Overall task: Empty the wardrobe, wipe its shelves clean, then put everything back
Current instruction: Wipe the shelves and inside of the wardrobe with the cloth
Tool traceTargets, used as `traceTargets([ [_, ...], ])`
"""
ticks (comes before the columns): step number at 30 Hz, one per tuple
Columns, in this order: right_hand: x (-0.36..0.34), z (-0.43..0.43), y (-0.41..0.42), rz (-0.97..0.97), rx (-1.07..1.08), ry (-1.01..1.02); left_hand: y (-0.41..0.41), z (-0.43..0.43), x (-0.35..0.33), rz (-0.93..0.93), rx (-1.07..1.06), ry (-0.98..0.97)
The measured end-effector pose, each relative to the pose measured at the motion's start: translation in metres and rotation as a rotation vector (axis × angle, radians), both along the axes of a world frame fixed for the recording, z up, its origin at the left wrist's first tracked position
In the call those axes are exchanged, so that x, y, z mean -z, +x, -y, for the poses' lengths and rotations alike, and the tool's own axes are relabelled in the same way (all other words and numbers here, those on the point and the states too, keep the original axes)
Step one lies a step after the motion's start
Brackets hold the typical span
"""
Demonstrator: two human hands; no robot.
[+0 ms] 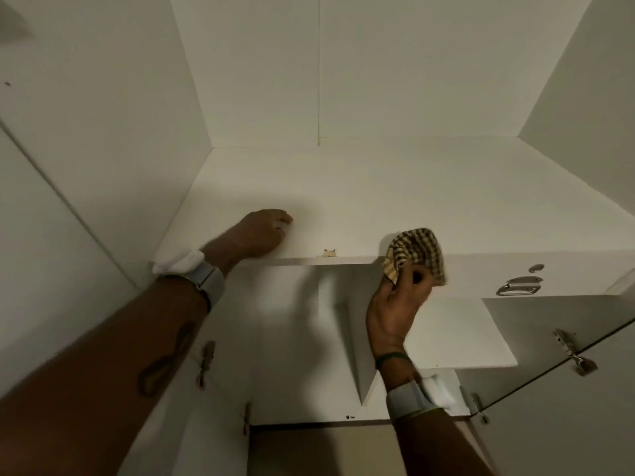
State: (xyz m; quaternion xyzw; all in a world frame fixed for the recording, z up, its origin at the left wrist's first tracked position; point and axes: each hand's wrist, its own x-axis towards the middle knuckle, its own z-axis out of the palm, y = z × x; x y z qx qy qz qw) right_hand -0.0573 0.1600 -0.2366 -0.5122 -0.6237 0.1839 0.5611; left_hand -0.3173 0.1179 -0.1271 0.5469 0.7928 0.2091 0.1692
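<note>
The white wardrobe shelf [360, 201] fills the middle of the view and nothing lies on it. My left hand [261, 233] rests on the shelf near its front edge, fingers curled under, and something small and white shows at the fingertips. My right hand [398, 297] is raised in front of the shelf edge and grips a bunched brown-and-cream checked cloth [417, 250], which sits just above the shelf's front lip.
A drawer front with a metal pull handle [519, 286] and a lock [536, 267] sits under the shelf at right. An open door [563, 400] with hinges [572, 352] juts out lower right. Lower compartments [309, 355] open below. The left wardrobe wall [103, 149] is close.
</note>
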Motion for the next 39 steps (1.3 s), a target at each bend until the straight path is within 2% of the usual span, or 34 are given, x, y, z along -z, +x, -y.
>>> traceTargets([
  [5, -0.004, 0.047, -0.073, -0.07, -0.122, -0.032, -0.062, 0.031, -0.018, -0.118, -0.004, -0.167],
  [9, -0.014, 0.099, -0.141, -0.042, -0.42, -0.053, -0.085, 0.037, -0.022, -0.065, 0.018, -0.156],
  [14, -0.009, 0.095, -0.128, 0.083, -0.45, 0.008, -0.099, 0.046, -0.018, -0.188, -0.038, -0.213],
  [19, -0.004, 0.081, -0.118, 0.006, -0.343, -0.039, -0.097, 0.043, -0.026, -0.206, -0.052, -0.333],
  [21, -0.008, 0.103, -0.146, -0.025, -0.411, -0.044, -0.095, 0.042, -0.031, -0.209, -0.041, -0.392],
  [24, -0.018, 0.143, -0.202, 0.033, -0.601, 0.038, -0.096, 0.042, -0.043, -0.193, -0.023, -0.473],
  [27, -0.03, 0.171, -0.254, 0.069, -0.756, 0.036, -0.097, 0.04, -0.051, -0.203, -0.019, -0.51],
  [30, -0.022, 0.179, -0.282, 0.138, -0.774, 0.07, -0.101, 0.037, -0.053, -0.213, -0.019, -0.517],
  [35, -0.015, 0.161, -0.262, 0.284, -0.832, 0.146, -0.101, 0.039, -0.047, -0.17, -0.036, -0.466],
  [39, -0.021, 0.125, -0.192, 0.237, -0.687, 0.211, -0.099, 0.031, -0.034, -0.082, -0.147, -0.324],
])
